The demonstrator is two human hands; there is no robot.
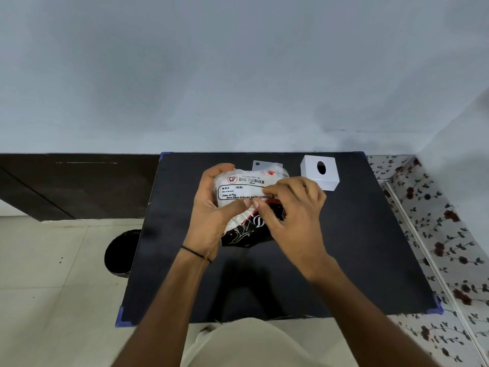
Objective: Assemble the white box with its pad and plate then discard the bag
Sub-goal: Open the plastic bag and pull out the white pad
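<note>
Above the middle of the black table point(357, 247) I hold a plastic bag of tissues point(244, 189), white with a printed label on top and black with white patterns below. My left hand point(209, 213) grips its left side. My right hand point(293, 210) pinches the plastic near the bag's middle seam. The white box point(321, 172), with an oval hole in one face, stands at the table's back right. A flat white plate point(260, 165) with a small hole lies behind the bag, partly hidden by it.
A black round bin point(120, 254) stands on the tiled floor left of the table. A dark wooden panel runs along the wall at the left. A floral patterned surface lies to the right of the table.
</note>
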